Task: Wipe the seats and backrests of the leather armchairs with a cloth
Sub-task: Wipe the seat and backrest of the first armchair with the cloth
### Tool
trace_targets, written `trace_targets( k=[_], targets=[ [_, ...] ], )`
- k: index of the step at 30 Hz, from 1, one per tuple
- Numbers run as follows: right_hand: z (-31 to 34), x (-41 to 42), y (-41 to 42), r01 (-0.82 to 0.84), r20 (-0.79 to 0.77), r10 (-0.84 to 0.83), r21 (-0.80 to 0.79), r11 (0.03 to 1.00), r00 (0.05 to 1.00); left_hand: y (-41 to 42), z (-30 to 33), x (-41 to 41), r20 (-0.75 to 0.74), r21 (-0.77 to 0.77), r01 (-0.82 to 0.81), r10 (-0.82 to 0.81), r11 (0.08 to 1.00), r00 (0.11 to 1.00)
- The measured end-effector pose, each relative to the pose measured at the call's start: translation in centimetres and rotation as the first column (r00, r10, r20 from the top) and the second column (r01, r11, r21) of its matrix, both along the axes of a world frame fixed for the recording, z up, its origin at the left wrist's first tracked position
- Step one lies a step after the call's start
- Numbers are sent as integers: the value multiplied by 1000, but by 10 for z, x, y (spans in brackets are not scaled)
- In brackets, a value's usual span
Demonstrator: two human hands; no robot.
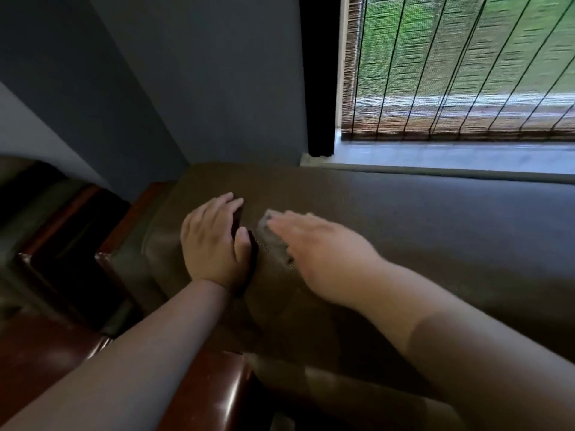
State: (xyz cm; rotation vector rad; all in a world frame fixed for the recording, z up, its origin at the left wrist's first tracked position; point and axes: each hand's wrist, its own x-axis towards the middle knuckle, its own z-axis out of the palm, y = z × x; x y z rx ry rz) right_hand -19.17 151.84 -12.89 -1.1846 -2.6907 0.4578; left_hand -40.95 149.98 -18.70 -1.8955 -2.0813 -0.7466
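At the far left we see a polished reddish-brown wooden armrest [71, 244], with a second glossy stretch of the same wood [214, 396] low in the middle. Next comes our left hand [214, 241], laid flat on the top of the brown leather backrest [404, 244], fingers straight and relaxed, the thumb beside a dark fold in the leather. Just to its right lies the small grey-brown cloth [270, 234] on the backrest top, and our right hand [323, 256] presses down on it with straight fingers, holding it flat rather than clutching it. Behind stands a grey-blue wall [202, 73], and farther right a woven bamboo window blind [451, 73] hangs above a pale sill [451, 157]
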Motion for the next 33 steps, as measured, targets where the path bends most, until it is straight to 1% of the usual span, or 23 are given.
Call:
trace_targets(
  k=[2,4,5,6,8,10,11,12,13,14,16,18,20,22,23,25,26,27,28,29,30,32,33],
  targets=[
    [10,37,17,275,-79,-284,-111,955,956,0,2,3,-3,-4,-17,17,1000,1000],
    [20,74,29,542,-60,-551,-118,832,832,-1,2,6,-6,-9,-28,28,1000,1000],
    [21,82,30,603,-46,-611,-121,789,790,-1,2,6,-5,-14,-34,34,999,999],
    [21,78,26,607,-43,-616,-124,785,787,0,2,6,-4,-22,-42,42,999,999],
    [18,49,9,452,-64,-464,-147,880,883,0,1,5,-3,-35,-55,55,998,998],
    [8,13,-16,112,-55,-119,-123,986,991,-2,2,4,-2,-49,-53,53,997,999],
    [5,-1,-27,-28,-26,25,-121,992,999,-2,2,4,-3,-62,-51,51,997,999],
    [2,-10,-33,-101,-15,100,-112,989,995,-2,2,3,-6,-71,-53,53,996,999],
    [0,-13,-36,-107,-25,105,-89,990,994,-2,1,2,-8,-72,-53,53,996,999],
    [1,-11,-33,-49,-57,46,-57,997,997,-2,0,2,-6,-61,-50,49,997,999],
    [2,2,-17,190,-140,-195,-44,981,971,-1,-3,2,13,-27,-49,49,998,999],
    [9,20,8,459,-136,-472,-117,881,871,0,-4,3,24,-14,-58,58,998,998],
    [12,24,22,570,-69,-581,-130,811,811,0,-5,4,24,-11,-57,57,998,998],
    [14,10,13,498,-51,-506,-117,859,861,2,-5,4,34,-10,-53,53,999,998],
    [12,0,0,392,-69,-398,-90,916,915,2,-5,4,42,-20,-49,49,999,998],
    [1,-16,-30,87,-52,-88,-23,996,995,2,-3,3,53,-57,-52,55,997,997],
    [-3,-18,-39,-34,-30,33,-8,999,999,2,-2,3,58,-79,-59,63,995,996],
    [-5,-16,-40,-78,-23,79,7,997,997,1,-2,3,63,-93,-61,67,994,996],
    [-5,-10,-36,-52,-19,52,32,998,998,0,-2,3,65,-93,-58,65,994,996],
    [-5,-5,-27,42,-34,-41,44,998,999,-1,-1,3,67,-86,-54,60,995,996],
    [-2,2,-15,197,-60,-196,9,980,979,-1,-1,3,69,-73,-50,55,996,996],
    [6,11,13,492,-58,-500,-107,864,864,1,-1,2,84,-58,-39,44,998,995],
    [10,8,21,571,-43,-579,-121,812,814,1,0,1,96,-62,-34,40,998,995]
  ],
)
